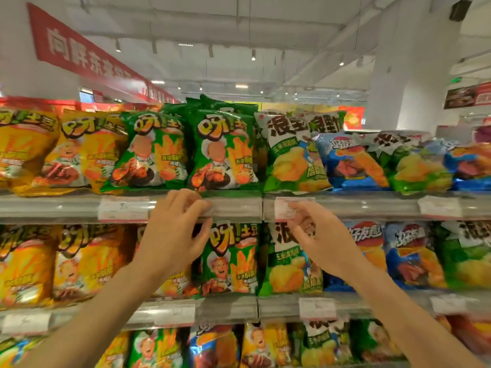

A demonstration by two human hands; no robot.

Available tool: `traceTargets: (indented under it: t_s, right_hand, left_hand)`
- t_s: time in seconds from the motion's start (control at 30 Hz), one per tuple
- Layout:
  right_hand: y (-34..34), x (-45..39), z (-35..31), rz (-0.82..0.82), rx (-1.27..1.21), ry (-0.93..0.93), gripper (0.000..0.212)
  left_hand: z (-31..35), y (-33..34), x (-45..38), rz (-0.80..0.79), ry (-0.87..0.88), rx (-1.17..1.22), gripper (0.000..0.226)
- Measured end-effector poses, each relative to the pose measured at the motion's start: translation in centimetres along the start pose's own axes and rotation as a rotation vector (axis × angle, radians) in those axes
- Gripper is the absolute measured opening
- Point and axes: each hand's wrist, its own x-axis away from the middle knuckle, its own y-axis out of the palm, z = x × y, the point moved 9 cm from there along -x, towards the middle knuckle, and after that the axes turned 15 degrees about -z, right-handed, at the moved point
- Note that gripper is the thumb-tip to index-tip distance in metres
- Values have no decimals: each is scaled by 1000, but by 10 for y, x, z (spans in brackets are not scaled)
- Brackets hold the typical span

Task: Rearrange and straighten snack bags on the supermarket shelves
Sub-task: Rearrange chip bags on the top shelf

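Both hands, left (174,229) and right (322,236), hover loose-fingered and empty at the top shelf's rail (233,207); above stands a puffy green foil snack bag (221,152), likely light, crushable, slippery, best taken by its edges

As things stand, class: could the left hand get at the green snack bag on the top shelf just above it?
Probably yes. The left hand is raised at the shelf edge, directly below the green snack bag, holding nothing, and nothing stands between them.
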Motion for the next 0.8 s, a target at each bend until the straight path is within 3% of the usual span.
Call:
traceTargets:
  t_s: [0.2, 0.47, 0.6, 0.8]
  right_hand:
    - [-1, -1, 3, 21, -132, 7, 34]
    - [-14, 28, 51, 112, -354, 88, 29]
    - [-44, 56, 92, 215, -445, 119, 21]
    - [-106, 97, 171, 299, -509, 115, 14]
  left_hand:
    - [5, 6, -6, 86, -86, 108, 30]
    - [26, 23, -9, 104, -209, 432, 29]
    - [59, 30, -13, 137, -236, 582, 27]
    - [139, 61, -39, 146, -273, 612, 28]
